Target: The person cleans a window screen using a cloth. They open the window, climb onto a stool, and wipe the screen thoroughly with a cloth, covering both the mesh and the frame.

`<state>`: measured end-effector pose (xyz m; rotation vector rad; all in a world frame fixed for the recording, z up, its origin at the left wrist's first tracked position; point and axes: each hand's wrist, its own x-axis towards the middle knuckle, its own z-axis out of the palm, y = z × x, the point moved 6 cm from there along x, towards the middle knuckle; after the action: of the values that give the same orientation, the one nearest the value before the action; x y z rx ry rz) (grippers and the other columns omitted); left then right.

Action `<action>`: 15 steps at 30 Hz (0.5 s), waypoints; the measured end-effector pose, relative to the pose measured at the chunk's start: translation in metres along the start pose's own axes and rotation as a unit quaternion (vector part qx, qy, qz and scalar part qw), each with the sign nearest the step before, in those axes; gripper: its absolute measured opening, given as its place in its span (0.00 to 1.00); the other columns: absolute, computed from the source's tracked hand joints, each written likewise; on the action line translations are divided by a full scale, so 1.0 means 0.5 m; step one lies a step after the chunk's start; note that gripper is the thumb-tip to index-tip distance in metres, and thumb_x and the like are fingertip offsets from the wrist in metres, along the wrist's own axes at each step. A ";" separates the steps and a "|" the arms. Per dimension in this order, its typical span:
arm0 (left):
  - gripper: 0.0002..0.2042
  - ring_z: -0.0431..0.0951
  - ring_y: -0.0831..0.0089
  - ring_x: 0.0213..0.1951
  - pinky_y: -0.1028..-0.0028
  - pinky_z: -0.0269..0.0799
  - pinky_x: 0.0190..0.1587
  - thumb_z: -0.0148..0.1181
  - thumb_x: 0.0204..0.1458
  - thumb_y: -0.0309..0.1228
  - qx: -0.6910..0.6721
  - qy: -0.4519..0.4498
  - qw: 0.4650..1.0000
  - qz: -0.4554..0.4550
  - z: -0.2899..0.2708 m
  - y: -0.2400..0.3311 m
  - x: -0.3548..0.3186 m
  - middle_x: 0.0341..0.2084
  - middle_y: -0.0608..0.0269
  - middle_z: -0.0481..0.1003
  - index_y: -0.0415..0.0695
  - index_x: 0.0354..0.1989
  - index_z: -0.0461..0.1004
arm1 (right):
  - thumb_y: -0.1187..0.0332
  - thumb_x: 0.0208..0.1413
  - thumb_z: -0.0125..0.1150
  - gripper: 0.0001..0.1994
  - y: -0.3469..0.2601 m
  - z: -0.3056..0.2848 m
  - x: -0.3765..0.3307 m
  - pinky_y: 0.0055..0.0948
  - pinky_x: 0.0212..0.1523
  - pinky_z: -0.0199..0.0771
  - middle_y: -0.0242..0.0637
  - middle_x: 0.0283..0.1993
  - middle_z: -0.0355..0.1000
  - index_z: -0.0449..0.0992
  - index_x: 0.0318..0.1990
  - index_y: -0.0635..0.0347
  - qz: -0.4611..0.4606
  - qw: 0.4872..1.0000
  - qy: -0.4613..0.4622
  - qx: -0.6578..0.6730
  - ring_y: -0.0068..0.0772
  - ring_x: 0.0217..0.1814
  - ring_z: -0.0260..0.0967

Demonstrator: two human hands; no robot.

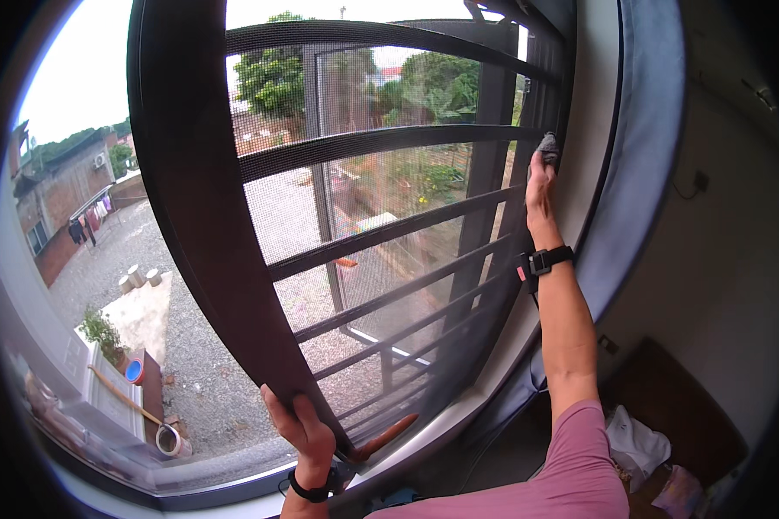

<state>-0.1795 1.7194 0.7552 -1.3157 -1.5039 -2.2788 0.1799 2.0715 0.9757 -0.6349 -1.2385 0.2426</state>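
A dark window frame (177, 173) with horizontal bars and a mesh screen (389, 164) fills the middle of my view. At the upper right, my right hand (541, 190) reaches up with a crumpled grey cloth (548, 149) at its fingertips. The cloth is pressed against the frame's right side, beside the end of a bar. Low down, my left hand (303, 432) grips the lower part of the dark upright, fingers bent over its edge. Close to that hand, a long reddish-brown piece (385, 438) lies at the window's bottom corner; its kind is unclear.
A blue-grey curtain (645, 130) hangs right of the window, by a wall. White bags (636, 441) lie at the lower right. Outside are a gravel yard (208, 372), a potted plant (104, 333), a blue basin (135, 370) and a bucket (171, 443) with a long handle.
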 end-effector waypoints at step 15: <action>0.16 0.72 0.78 0.44 0.76 0.69 0.47 0.46 0.72 0.31 -0.030 0.021 0.999 -0.015 -0.047 -0.046 -0.008 0.47 0.63 0.73 0.36 0.62 0.65 | 0.69 0.54 0.67 0.25 -0.320 0.202 -0.328 0.59 0.77 0.51 0.62 0.79 0.45 0.72 0.60 0.64 -0.380 0.909 -0.152 -0.076 0.72 0.80 0.42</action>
<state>-0.2030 1.7109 0.7334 -1.2600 -1.4629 -2.3713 0.0063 1.8926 0.9542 -0.2055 -1.7262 -0.4288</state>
